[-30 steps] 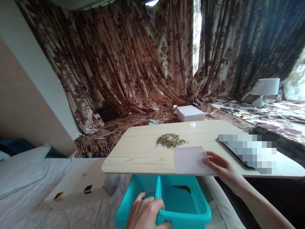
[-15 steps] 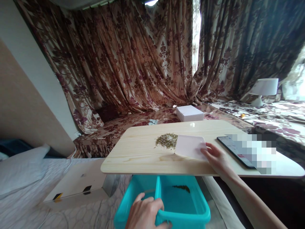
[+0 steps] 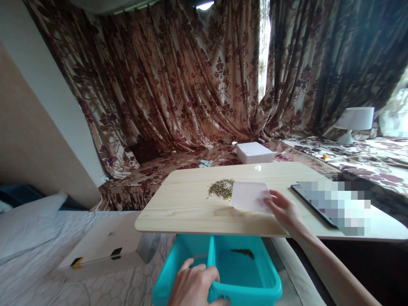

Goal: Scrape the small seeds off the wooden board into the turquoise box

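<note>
A pale, thin, rectangular scraper card [image 3: 250, 197] is pinched at its right end by my right hand [image 3: 283, 210]. The card tilts low over the wooden tabletop [image 3: 178, 208], its left edge against a heap of small green-brown grains [image 3: 219, 189]. Below the table's near edge is a turquoise bin [image 3: 248, 291] with a divider. My left hand [image 3: 195, 285] is closed over the bin's near rim beside that divider, some fingers reaching into the left compartment. In the right compartment lies a narrow streak of similar grains [image 3: 244, 253].
A phone or tablet [image 3: 314, 206], partly blurred out, lies on the table to the right of my forearm. Behind the table is a white box [image 3: 254, 149]. A larger white box [image 3: 98, 242] rests on the bed at left, and a lamp [image 3: 355, 119] stands far right.
My right hand has slid the card slightly left, so it covers the right side of the grain heap. The left hand keeps its hold on the bin.
</note>
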### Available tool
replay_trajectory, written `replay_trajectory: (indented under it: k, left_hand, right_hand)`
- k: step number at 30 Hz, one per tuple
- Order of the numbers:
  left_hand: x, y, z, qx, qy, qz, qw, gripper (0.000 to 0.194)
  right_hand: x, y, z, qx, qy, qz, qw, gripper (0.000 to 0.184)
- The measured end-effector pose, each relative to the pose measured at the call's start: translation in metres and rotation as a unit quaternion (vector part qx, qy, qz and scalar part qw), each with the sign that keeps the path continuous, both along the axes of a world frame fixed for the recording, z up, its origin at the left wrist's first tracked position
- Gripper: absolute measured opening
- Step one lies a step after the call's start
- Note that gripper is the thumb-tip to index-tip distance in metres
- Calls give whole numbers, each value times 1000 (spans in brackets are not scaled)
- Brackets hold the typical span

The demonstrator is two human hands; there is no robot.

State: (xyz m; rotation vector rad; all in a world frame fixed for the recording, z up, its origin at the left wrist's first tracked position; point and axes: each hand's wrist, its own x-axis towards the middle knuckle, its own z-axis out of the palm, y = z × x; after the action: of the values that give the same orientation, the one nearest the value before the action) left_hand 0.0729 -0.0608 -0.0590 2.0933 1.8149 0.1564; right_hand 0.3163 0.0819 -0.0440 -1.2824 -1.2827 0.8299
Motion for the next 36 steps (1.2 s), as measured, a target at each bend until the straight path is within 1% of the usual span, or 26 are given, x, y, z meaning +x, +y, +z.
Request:
replay_trajectory:
  k: [3,7,13,16,22,29,36]
  left_hand:
    - [0,-1,1,7,-3,-6,1000,19]
    - [0,-2,0,11,-5,-10,1000,18]
    - [-1,1,0,-6,0,-13,1000,21]
    - [-1,1,0,-8,1,-15,1000,21]
    - [-2,1,2,-4,11,-23,1000,18]
    - [-4,1,-1,-2,-7,-20,1000,23]
    - [-6,0,-2,2,-11,-11,1000,21]
  right_hand:
    - [-4,-1,1,7,9,11,1000,28]
    - [0,-1,1,8,5,14,1000,29]
    - [8,-5,1,0,-4,-2,1000,26]
    - [4,-4,1,-1,-7,-4,1000,25]
    - [-3,-1,0,-7,12,21,1000,29]
    - [1,-6,1,-8,17,19,1000,27]
    - [-4,2,-5,2,17,1,1000,26]
